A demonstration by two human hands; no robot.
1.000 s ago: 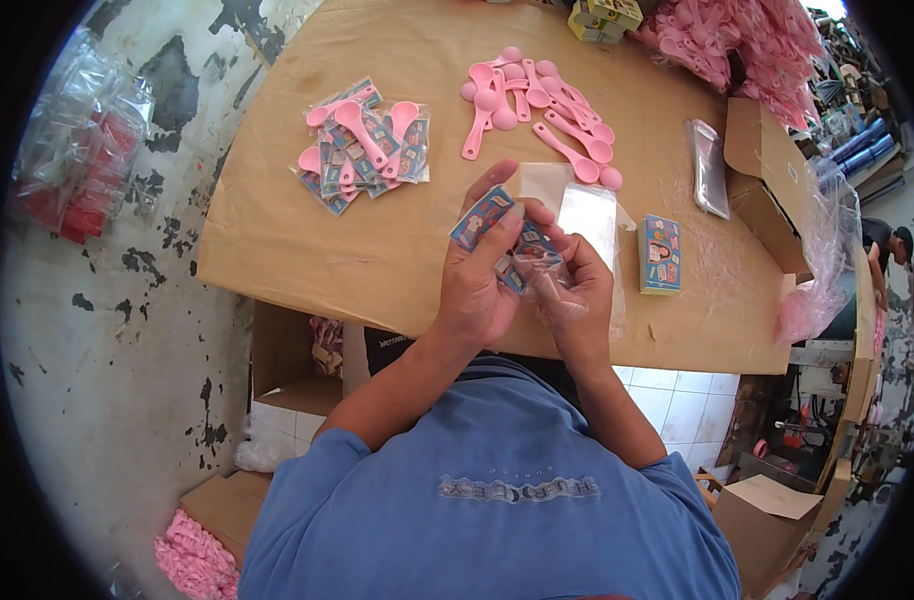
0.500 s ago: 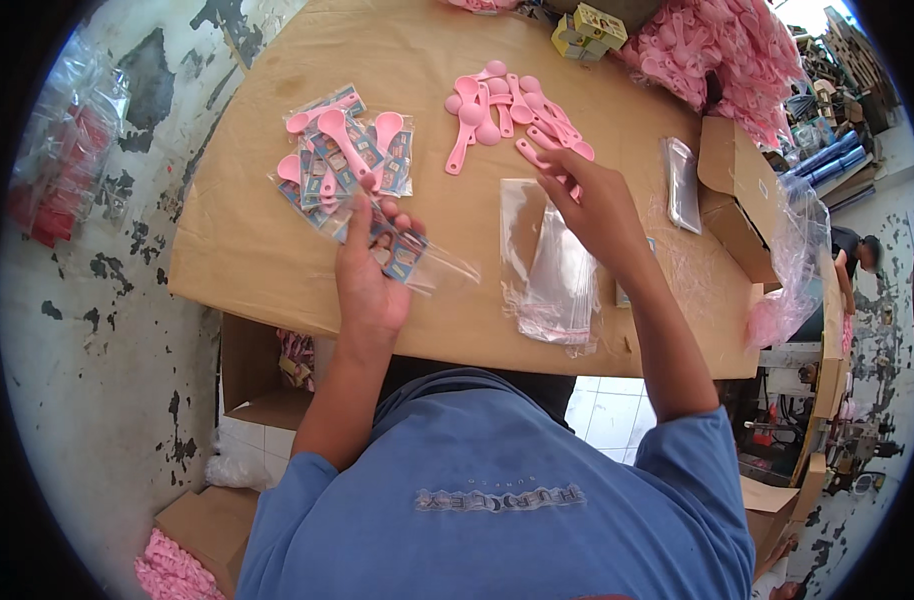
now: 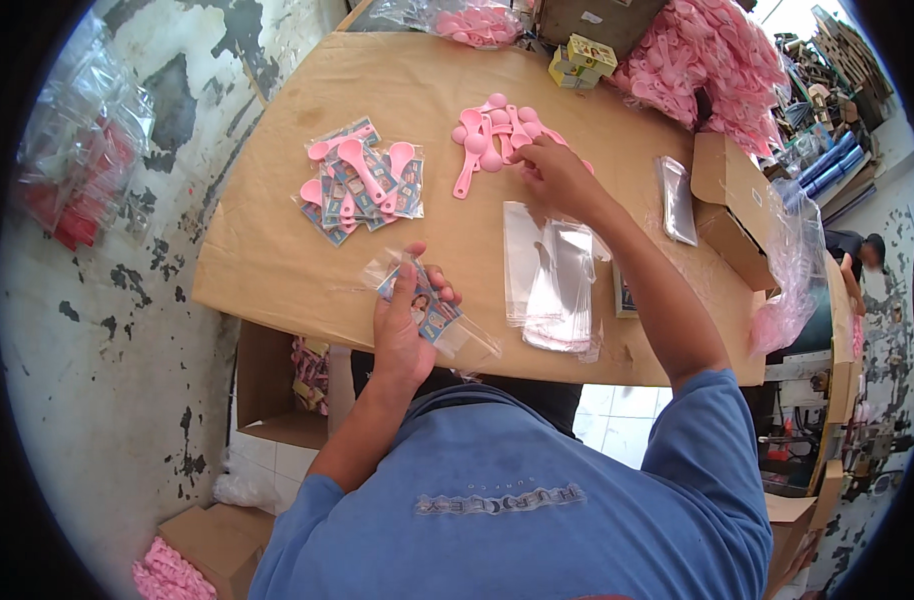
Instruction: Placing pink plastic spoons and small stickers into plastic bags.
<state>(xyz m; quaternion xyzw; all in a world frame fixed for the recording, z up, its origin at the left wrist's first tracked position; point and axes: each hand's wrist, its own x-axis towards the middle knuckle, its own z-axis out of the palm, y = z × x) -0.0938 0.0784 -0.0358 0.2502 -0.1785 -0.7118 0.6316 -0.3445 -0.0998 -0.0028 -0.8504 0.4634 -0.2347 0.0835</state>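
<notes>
In our left hand (image 3: 405, 335) we hold a clear bag (image 3: 467, 338) with a blue card (image 3: 435, 316) inside, above the near part of the desk (image 3: 287, 270); the thumb presses across the card's face, the other fingers curl round behind, and loose film sticks out past the card toward the lower right. Our right hand (image 3: 559, 182) reaches out to the loose spoons (image 3: 477, 150), a pink heap toward the far side, its fingers partly bent at the heap's near right side and covering some of it; we cannot tell whether it has hold of a spoon. Left of the heap we see a pile of filled bags (image 3: 362, 185), pink spoons and blue cards showing through the film. Between our hands, nearer us, lies the bag stack (image 3: 562, 300), flat and slightly fanned. Just right of it, a card stack (image 3: 625, 298) is partly hidden by our right forearm. Farther right are a clear packet (image 3: 678, 205) and, beside it, a cardboard carton (image 3: 729, 205). Small yellow boxes (image 3: 583, 62) stand at the far edge, near a large heap of pink spoons (image 3: 677, 70).
</notes>
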